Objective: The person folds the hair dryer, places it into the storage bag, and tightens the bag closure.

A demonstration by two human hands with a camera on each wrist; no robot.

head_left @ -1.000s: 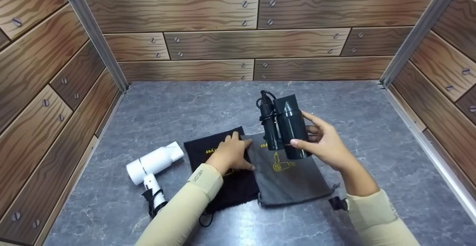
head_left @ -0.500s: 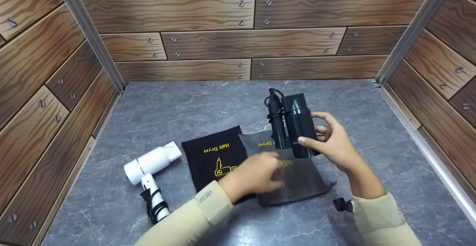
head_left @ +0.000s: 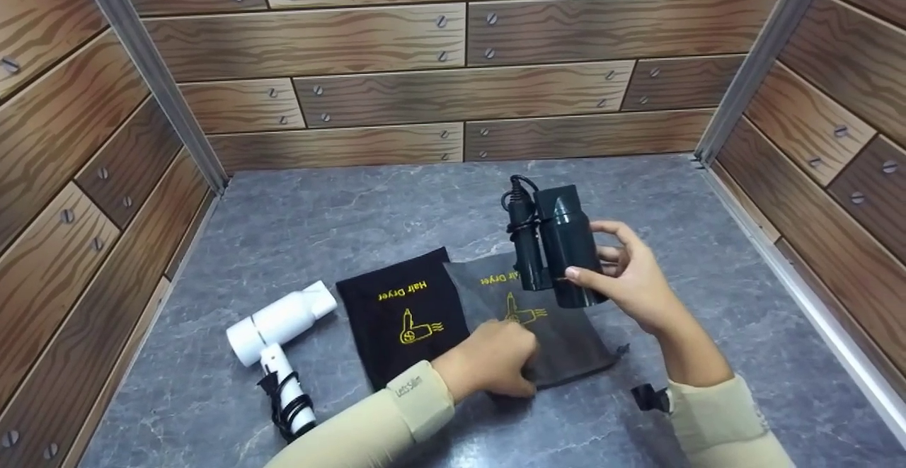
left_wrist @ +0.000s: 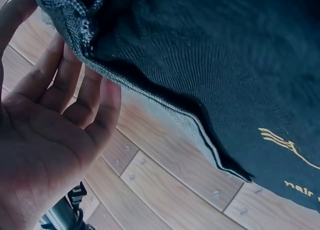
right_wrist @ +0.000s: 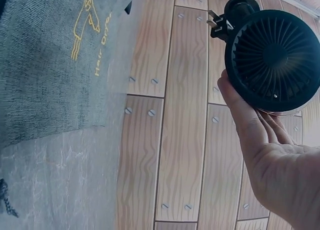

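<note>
My right hand grips a black folding hair dryer upright above the bags, its cord wound round the folded handle. The right wrist view shows the round vented end of the dryer, with two plug prongs beside it. Low over where two drawstring bags meet, my left hand has its fingers curled. In the left wrist view its fingers and thumb grip a dark bag at the knotted drawstring corner. The black bag and the grey bag lie flat with yellow "Hair Dryer" prints.
A white folding hair dryer with a black cord lies at the left. Wood-print walls enclose the grey marbled tabletop at the back and sides. A dark small fitting sticks out from the right sleeve.
My left hand has left the middle of the black bag and moved right and down to the bags' lower edges, its fingers closing. The black hair dryer has shifted slightly right.
</note>
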